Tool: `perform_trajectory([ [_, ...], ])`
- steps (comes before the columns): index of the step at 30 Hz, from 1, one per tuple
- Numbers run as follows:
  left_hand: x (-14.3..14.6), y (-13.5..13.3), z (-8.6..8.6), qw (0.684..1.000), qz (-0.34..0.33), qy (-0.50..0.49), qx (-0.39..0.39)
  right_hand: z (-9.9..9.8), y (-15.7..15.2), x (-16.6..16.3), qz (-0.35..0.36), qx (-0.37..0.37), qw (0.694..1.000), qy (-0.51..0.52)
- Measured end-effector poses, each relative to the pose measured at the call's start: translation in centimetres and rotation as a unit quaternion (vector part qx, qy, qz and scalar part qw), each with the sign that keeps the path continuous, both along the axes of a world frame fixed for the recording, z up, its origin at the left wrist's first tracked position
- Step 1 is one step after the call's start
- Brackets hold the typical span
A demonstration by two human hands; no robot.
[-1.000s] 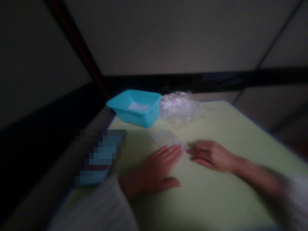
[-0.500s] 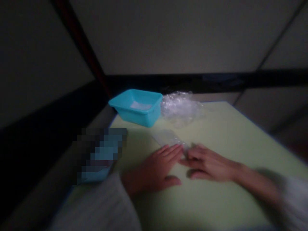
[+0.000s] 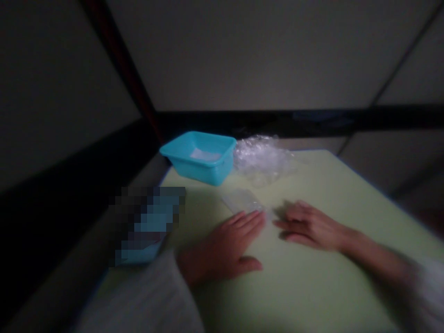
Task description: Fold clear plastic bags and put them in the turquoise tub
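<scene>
A small clear plastic bag [image 3: 241, 199] lies flat on the pale yellow-green table [image 3: 294, 286]. My left hand [image 3: 232, 245] rests flat with its fingertips on the bag's near edge, fingers stretched and thumb apart. To the right of the bag, a short gap away, is my right hand [image 3: 308, 226], its fingers partly extended toward the left hand and apparently holding nothing. The near end of the bag is partly hidden under my left fingers. The picture is dim and soft, so fine detail on the bag does not show.
A turquoise plastic basin [image 3: 197, 171] with something white and flat [image 3: 205, 154] in it stands at the back left. Beside it sits a crumpled heap of clear plastic [image 3: 262, 157]. A pixelated bluish item [image 3: 156, 222] lies along the left table edge.
My right hand has drawn away to the right from the bag and from my left hand. The left hand stays pressed on the bag.
</scene>
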State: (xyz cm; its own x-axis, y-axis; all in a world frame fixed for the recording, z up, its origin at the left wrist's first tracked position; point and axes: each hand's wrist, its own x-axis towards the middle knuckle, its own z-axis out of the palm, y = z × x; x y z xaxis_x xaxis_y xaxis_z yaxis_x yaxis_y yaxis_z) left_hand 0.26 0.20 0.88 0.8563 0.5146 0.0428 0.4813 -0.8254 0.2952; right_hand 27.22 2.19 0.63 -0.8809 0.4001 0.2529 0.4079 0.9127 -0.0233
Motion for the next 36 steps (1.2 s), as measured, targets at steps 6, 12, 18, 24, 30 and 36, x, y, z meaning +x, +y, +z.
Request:
perform_trajectory([
  [6,-0.02,-0.01,-0.17,1.000,0.003,-0.005,0.000,-0.22,0.60,0.53,-0.031,-0.010,0.999,-0.008],
  [12,-0.03,-0.12,0.06,1.000,0.001,0.008,0.001,0.03,0.45,0.35,-0.039,-0.016,0.999,-0.002],
  [18,-0.14,-0.11,0.13,1.000,-0.008,-0.002,-0.001,0.22,0.47,0.31,-0.041,-0.016,0.999,-0.003],
  [24,-0.39,0.03,0.05,1.000,-0.018,-0.005,-0.016,0.23,0.54,0.31,-0.038,-0.017,0.999,0.001],
  [30,-0.51,0.03,0.01,1.000,-0.019,-0.012,-0.018,0.07,0.51,0.55,-0.038,0.021,0.998,0.036],
  [36,-0.43,0.06,0.09,1.000,-0.020,-0.008,-0.020,0.17,0.31,0.03,-0.040,0.007,0.999,-0.001],
])
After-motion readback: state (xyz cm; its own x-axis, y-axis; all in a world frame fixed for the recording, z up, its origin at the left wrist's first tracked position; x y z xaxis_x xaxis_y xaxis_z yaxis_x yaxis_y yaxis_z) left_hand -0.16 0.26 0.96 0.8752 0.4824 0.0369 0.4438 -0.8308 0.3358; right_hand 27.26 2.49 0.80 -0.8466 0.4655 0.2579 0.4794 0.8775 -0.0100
